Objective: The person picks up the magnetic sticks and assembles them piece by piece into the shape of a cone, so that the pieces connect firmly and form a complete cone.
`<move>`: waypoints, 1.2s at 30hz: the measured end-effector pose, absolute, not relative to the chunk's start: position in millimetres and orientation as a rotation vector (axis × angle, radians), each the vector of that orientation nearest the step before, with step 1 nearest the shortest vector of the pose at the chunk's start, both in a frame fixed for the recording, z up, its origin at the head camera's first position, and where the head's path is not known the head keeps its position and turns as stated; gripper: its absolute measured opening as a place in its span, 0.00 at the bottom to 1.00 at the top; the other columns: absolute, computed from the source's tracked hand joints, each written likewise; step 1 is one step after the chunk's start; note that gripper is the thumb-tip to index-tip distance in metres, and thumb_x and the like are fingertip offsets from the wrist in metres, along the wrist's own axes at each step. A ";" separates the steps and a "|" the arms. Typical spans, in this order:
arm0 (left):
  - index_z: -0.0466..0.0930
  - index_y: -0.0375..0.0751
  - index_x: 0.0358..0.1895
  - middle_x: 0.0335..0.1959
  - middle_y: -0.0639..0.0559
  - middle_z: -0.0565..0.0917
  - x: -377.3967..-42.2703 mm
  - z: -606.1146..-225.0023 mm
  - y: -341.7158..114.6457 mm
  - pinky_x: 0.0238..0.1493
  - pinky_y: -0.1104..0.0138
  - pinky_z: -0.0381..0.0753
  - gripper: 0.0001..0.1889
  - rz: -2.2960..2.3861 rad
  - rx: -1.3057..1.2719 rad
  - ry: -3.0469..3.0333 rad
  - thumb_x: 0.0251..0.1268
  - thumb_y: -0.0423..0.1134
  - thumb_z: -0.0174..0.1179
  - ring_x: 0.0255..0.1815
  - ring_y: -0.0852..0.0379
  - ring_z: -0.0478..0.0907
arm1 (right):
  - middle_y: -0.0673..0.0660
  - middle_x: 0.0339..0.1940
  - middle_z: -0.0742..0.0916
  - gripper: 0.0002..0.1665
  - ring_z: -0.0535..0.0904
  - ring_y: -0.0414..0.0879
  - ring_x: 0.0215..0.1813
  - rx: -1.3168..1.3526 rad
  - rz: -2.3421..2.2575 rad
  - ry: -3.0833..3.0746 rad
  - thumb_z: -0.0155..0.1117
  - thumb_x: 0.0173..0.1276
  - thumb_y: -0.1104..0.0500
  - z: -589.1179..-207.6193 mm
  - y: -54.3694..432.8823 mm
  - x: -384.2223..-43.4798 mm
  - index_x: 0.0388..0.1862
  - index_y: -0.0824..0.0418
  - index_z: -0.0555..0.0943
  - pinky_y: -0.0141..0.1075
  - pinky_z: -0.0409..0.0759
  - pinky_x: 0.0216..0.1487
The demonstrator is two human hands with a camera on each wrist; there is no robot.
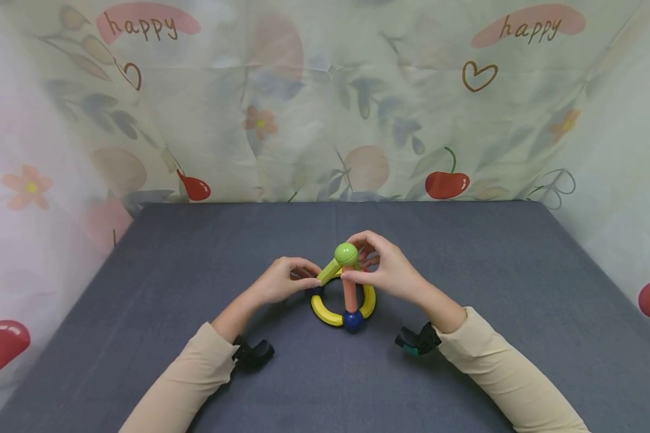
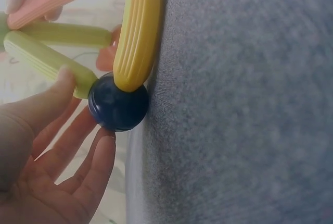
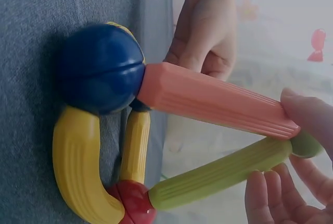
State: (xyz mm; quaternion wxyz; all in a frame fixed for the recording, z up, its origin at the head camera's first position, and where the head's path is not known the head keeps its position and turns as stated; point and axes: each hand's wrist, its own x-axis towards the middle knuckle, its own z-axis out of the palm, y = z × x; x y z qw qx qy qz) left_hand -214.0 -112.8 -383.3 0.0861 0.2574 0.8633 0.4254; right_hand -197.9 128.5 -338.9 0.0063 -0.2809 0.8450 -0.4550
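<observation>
A toy frame of rods and balls stands on the table. Its base is a ring of yellow curved rods [image 1: 325,313] joined by a blue ball [image 1: 353,321], a second blue ball [image 2: 118,103] and a red ball [image 3: 136,203]. A pink rod [image 1: 349,293] and two green rods [image 1: 328,272] lean inward to a green ball [image 1: 346,254] on top. My left hand [image 1: 281,280] pinches the left green rod near its lower end, fingertips at the second blue ball. My right hand [image 1: 392,269] holds the top, thumb on the pink rod, fingers by the other green rod.
Dark grey cloth covers the table [image 1: 455,240]. A patterned curtain [image 1: 325,120] hangs behind it and along both sides. Black wrist devices [image 1: 254,355] sit below both wrists, close over the cloth.
</observation>
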 end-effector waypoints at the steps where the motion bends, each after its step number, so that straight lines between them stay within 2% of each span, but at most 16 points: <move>1: 0.83 0.40 0.44 0.44 0.45 0.85 -213.7 -383.1 -112.8 0.47 0.62 0.80 0.12 1.267 0.764 2.575 0.59 0.41 0.63 0.44 0.52 0.82 | 0.56 0.47 0.80 0.28 0.77 0.47 0.43 -0.872 -1.427 2.639 0.71 0.55 0.58 -338.9 129.3 -198.3 0.54 0.59 0.72 0.43 0.80 0.45; 7: 0.84 0.40 0.42 0.41 0.45 0.85 -212.0 -383.8 -112.1 0.41 0.66 0.80 0.12 1.271 0.751 2.573 0.57 0.41 0.65 0.40 0.53 0.82 | 0.56 0.47 0.81 0.27 0.78 0.48 0.48 -0.858 -1.416 2.621 0.70 0.56 0.58 -338.7 134.2 -202.2 0.54 0.58 0.73 0.44 0.80 0.51; 14: 0.84 0.40 0.40 0.37 0.45 0.85 -210.4 -387.7 -109.7 0.39 0.68 0.81 0.11 1.278 0.743 2.562 0.56 0.42 0.66 0.34 0.58 0.81 | 0.57 0.51 0.81 0.26 0.78 0.50 0.52 -0.887 -1.440 2.533 0.67 0.60 0.58 -339.2 139.7 -208.7 0.57 0.58 0.73 0.46 0.77 0.56; 20: 0.84 0.41 0.38 0.35 0.47 0.85 -207.4 -386.8 -105.1 0.36 0.70 0.79 0.12 1.271 0.693 2.588 0.54 0.43 0.67 0.32 0.60 0.80 | 0.59 0.54 0.80 0.25 0.78 0.52 0.55 -0.932 -1.468 2.465 0.64 0.62 0.60 -341.7 142.6 -215.4 0.58 0.60 0.72 0.47 0.76 0.57; 36: 0.84 0.40 0.37 0.34 0.48 0.86 -206.3 -383.1 -96.4 0.35 0.70 0.79 0.13 1.268 0.591 2.637 0.52 0.44 0.68 0.31 0.60 0.81 | 0.61 0.58 0.78 0.25 0.74 0.55 0.62 -0.982 -1.502 2.349 0.60 0.66 0.62 -343.3 144.8 -230.1 0.61 0.62 0.69 0.47 0.75 0.59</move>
